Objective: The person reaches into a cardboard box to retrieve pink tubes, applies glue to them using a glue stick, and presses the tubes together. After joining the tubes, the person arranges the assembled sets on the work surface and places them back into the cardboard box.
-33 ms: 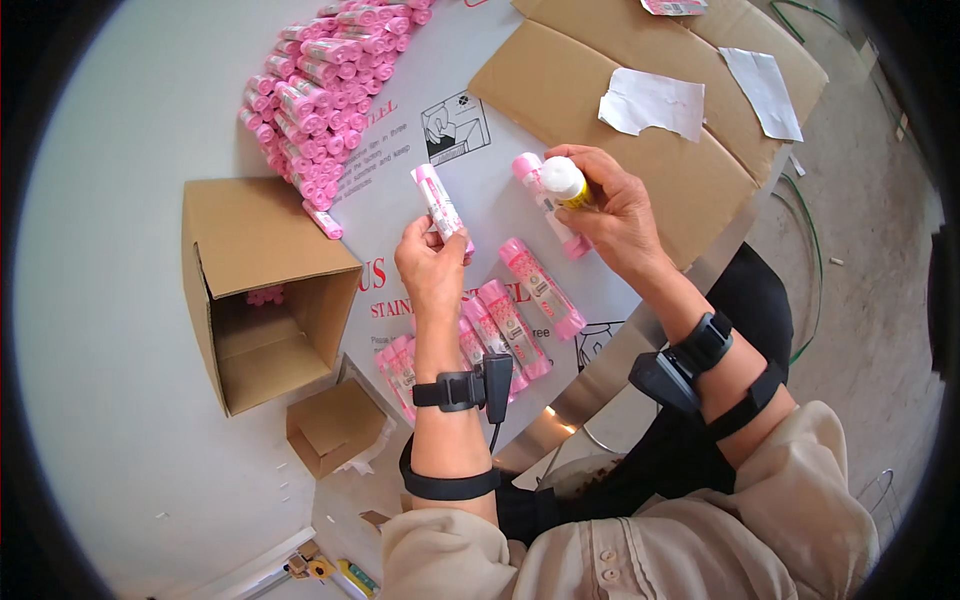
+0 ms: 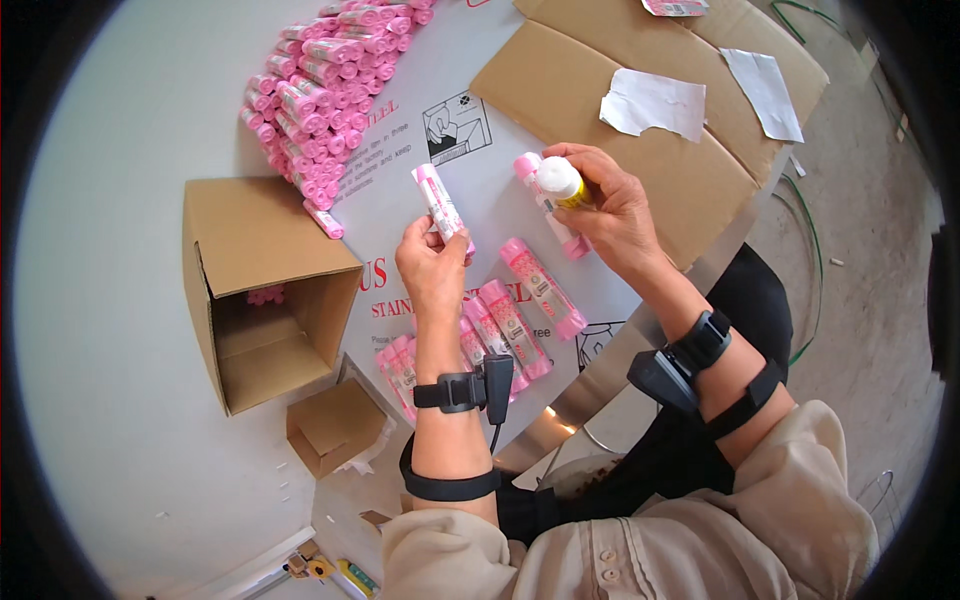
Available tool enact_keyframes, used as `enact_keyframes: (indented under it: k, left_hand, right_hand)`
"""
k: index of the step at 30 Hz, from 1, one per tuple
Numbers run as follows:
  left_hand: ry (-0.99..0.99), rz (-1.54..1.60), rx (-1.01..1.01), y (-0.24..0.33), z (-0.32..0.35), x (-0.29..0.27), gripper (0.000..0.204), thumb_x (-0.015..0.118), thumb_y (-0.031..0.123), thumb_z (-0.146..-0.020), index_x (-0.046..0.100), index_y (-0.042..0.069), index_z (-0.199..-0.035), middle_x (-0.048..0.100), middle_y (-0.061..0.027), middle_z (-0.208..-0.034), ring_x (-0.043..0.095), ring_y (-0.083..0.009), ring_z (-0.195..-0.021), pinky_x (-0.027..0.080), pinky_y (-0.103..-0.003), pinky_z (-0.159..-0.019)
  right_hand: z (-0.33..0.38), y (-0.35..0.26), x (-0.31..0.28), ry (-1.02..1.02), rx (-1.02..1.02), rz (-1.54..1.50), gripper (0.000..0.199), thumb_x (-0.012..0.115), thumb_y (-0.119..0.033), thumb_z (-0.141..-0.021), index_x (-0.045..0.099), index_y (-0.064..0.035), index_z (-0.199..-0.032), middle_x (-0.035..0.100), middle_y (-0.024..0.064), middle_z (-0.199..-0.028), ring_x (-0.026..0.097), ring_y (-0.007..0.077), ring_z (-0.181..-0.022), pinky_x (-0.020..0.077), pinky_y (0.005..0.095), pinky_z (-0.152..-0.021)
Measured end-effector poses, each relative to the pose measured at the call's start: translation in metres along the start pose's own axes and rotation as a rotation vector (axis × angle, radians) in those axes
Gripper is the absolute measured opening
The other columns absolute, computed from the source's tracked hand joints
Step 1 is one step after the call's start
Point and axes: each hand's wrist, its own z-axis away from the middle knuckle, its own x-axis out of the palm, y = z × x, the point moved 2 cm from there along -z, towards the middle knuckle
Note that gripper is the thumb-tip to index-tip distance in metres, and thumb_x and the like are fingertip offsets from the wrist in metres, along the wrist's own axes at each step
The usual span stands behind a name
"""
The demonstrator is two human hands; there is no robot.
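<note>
Grey surface (image 2: pixel 490 190), with a roll (image 2: pixel 438 198) and a tube (image 2: pixel 561 180) held over it

The roll, pink and white, is gripped in the left hand (image 2: pixel 435 262): thumb and fingers close on its near end, and its far end sticks out beyond them, leaning a little left. To its right, apart from it, the right hand (image 2: pixel 618 208) grips the tube, fingers wrapped about its yellow body and its white top turned up to view.

Partly hidden behind the tube is a second roll (image 2: pixel 550 217), slanting between the two hands, closer to the right one; whether that hand touches it, I cannot tell. Nearer the person, a third roll (image 2: pixel 543 288) lies at a similar slant. Beside it a row of rolls (image 2: pixel 514 328) runs leftward, part of it covered by the left forearm.

Farther out, a pile of rolls (image 2: pixel 330 90) is heaped at the far left. Below it a carton (image 2: pixel 270 232) lies with its opening toward the person, something pink inside, and a small box (image 2: pixel 337 425) stands just beside it. Flattened cardboard (image 2: pixel 560 80) covers the far right, bearing two pieces of white paper (image 2: pixel 655 103). Past the edge is the floor (image 2: pixel 850 430), where a green strap (image 2: pixel 818 270) curls.
</note>
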Motion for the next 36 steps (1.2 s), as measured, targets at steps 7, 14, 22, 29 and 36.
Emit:
enact_keyframes:
  k: [7,14,22,29,36]
  left_hand:
    - [0.064,-0.118,0.081,-0.003,0.007,-0.006,0.039,0.064,-0.001,-0.076,0.053,-0.011,-0.112,0.064,-0.01,-0.082,0.061,-0.0115,-0.065,0.05,-0.024,-0.055]
    - [0.105,-0.255,0.159,0.006,0.015,-0.01,0.044,0.065,0.002,-0.074,0.051,-0.012,-0.114,0.064,-0.0115,-0.082,0.061,-0.0136,-0.067,0.05,-0.026,-0.06]
    - [0.104,-0.174,0.186,0.006,0.022,-0.013,0.039,0.063,-0.001,-0.077,0.052,-0.011,-0.113,0.064,-0.0093,-0.082,0.06,-0.0105,-0.065,0.05,-0.023,-0.056]
    - [0.065,-0.074,0.135,0.015,0.032,-0.017,0.039,0.062,-0.002,-0.078,0.052,-0.011,-0.114,0.064,-0.0095,-0.087,0.06,-0.0101,-0.07,0.05,-0.022,-0.059]
    - [0.084,-0.131,0.215,0.02,0.044,-0.024,0.042,0.063,-0.001,-0.077,0.05,-0.012,-0.116,0.064,-0.0104,-0.088,0.06,-0.0114,-0.073,0.05,-0.024,-0.067]
  right_hand:
    - [-0.004,0.01,0.007,0.01,0.041,-0.067,0.036,0.06,0.013,-0.067,0.058,0.0006,-0.1,0.054,0.0063,-0.115,0.054,0.0169,-0.104,0.0413,0.0266,-0.091]
    - [-0.001,0.005,0.007,-0.006,-0.017,0.202,0.04,0.058,0.015,-0.065,0.057,0.0004,-0.103,0.057,0.0077,-0.11,0.056,0.019,-0.102,0.0428,0.027,-0.089]
    - [0.001,0.002,0.004,-0.052,0.029,0.233,0.053,0.056,0.017,-0.064,0.058,-0.0032,-0.113,0.056,0.0028,-0.113,0.052,0.0141,-0.106,0.0404,0.0274,-0.095]
    - [0.0,0.011,0.002,-0.012,0.015,0.187,0.048,0.054,0.017,-0.066,0.057,-0.0013,-0.11,0.059,0.0098,-0.111,0.057,0.0203,-0.103,0.0433,0.0279,-0.092]
    - [0.002,0.003,0.002,-0.011,-0.012,0.254,0.05,0.053,0.017,-0.064,0.057,-0.0014,-0.11,0.059,0.0108,-0.114,0.057,0.0216,-0.106,0.043,0.0294,-0.093]
